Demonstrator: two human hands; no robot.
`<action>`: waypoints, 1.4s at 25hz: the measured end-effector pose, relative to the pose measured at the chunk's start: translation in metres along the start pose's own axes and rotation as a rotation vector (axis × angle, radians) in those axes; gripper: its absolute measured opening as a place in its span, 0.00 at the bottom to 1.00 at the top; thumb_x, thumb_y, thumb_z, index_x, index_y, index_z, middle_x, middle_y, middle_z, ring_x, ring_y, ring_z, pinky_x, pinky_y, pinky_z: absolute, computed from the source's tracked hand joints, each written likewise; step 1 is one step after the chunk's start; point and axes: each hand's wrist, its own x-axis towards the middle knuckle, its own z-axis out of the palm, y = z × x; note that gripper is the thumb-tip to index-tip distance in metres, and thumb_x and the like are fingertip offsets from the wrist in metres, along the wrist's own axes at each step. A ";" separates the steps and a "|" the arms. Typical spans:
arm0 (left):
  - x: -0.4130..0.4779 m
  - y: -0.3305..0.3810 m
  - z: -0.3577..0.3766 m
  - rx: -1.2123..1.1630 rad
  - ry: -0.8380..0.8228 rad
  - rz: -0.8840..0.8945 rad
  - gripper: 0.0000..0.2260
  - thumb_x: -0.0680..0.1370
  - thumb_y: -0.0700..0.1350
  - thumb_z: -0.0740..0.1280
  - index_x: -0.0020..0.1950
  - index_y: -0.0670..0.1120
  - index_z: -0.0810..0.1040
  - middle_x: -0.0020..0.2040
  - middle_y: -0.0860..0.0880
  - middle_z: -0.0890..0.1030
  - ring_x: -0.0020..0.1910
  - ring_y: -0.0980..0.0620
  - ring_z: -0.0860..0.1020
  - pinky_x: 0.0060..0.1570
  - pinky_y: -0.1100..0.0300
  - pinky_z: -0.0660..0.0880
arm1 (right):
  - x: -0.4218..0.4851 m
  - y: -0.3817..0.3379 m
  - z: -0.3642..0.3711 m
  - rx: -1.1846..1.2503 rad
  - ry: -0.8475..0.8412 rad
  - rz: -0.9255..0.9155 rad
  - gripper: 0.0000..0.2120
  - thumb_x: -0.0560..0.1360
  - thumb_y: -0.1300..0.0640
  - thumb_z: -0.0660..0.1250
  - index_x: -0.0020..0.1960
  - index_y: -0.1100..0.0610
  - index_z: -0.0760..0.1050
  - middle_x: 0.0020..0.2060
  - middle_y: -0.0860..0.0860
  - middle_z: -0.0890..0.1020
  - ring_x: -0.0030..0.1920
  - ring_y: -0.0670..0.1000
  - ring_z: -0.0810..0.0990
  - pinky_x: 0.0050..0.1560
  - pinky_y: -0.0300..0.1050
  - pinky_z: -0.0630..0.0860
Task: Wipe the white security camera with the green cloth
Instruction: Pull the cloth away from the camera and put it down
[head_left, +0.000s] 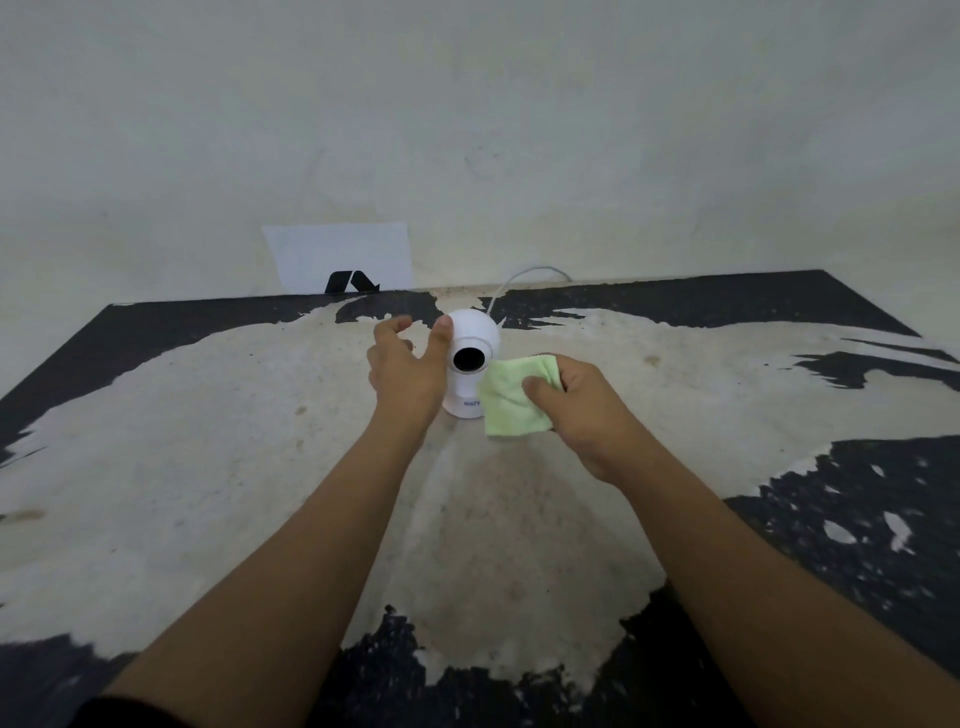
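Now green cloth (515, 397) touches white security camera (470, 358).

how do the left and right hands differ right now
The left hand is open, fingers spread, thumb against the round head of the camera; the right hand is closed, pinching the green cloth. The left hand holds nothing, the right carries the cloth beside the camera's base. Both are bare and reach toward the camera from either side.
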 end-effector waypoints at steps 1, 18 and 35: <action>-0.011 0.003 -0.003 0.051 0.037 0.100 0.21 0.75 0.58 0.64 0.65 0.52 0.66 0.61 0.47 0.68 0.62 0.48 0.69 0.62 0.51 0.67 | -0.009 -0.003 -0.005 -0.005 -0.038 -0.020 0.09 0.77 0.63 0.64 0.48 0.50 0.79 0.44 0.53 0.84 0.45 0.52 0.82 0.52 0.55 0.79; -0.110 0.017 -0.025 0.205 -0.474 0.608 0.08 0.75 0.42 0.68 0.46 0.56 0.77 0.43 0.57 0.80 0.42 0.57 0.77 0.42 0.67 0.74 | -0.100 -0.030 -0.033 -0.244 -0.095 -0.194 0.18 0.73 0.55 0.70 0.54 0.39 0.65 0.40 0.56 0.84 0.41 0.61 0.83 0.44 0.60 0.79; -0.101 0.047 -0.016 0.215 -0.399 0.507 0.05 0.75 0.42 0.65 0.41 0.51 0.77 0.42 0.53 0.81 0.42 0.55 0.78 0.44 0.60 0.73 | -0.094 -0.012 -0.067 -0.459 -0.115 -0.079 0.05 0.69 0.53 0.75 0.42 0.50 0.79 0.35 0.46 0.79 0.34 0.43 0.74 0.37 0.41 0.73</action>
